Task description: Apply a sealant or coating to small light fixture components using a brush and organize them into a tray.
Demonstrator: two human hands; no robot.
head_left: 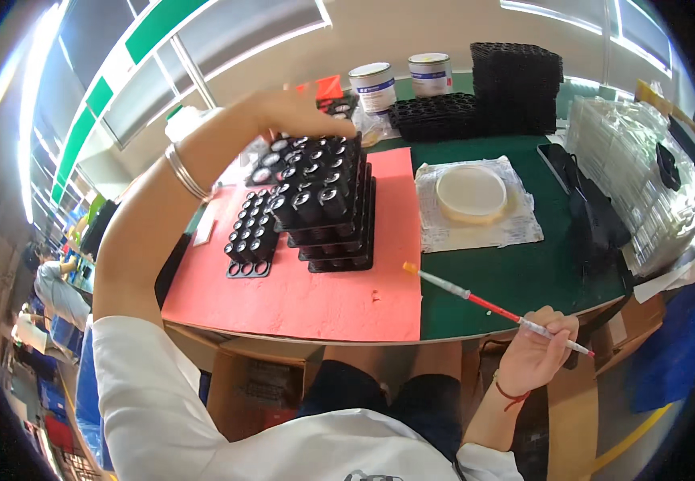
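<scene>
My right hand [541, 345] is closed around a thin brush [492, 308] with red and clear parts and a yellowish tip, which points up and left over the table edge. My left hand [311, 116] reaches across to the far side of a stack of black trays [339, 232], its thumb by the top tray's far right corner. Its other fingers are hidden or blurred, so I cannot tell whether it grips that tray. Black cylinders [306, 199] with shiny pale tops stand in the upper tray. Left of the stack, a smaller black tray [249, 270] bears similar cylinders.
A pink sheet [323, 309] lies under the trays on the green tabletop [476, 280]. Right of it, a round pale dish [471, 192] rests on a stained cloth. Behind stand two cans [373, 86] and piled black trays [516, 88]; clear plastic trays [636, 180] and a phone [554, 164] are at the right.
</scene>
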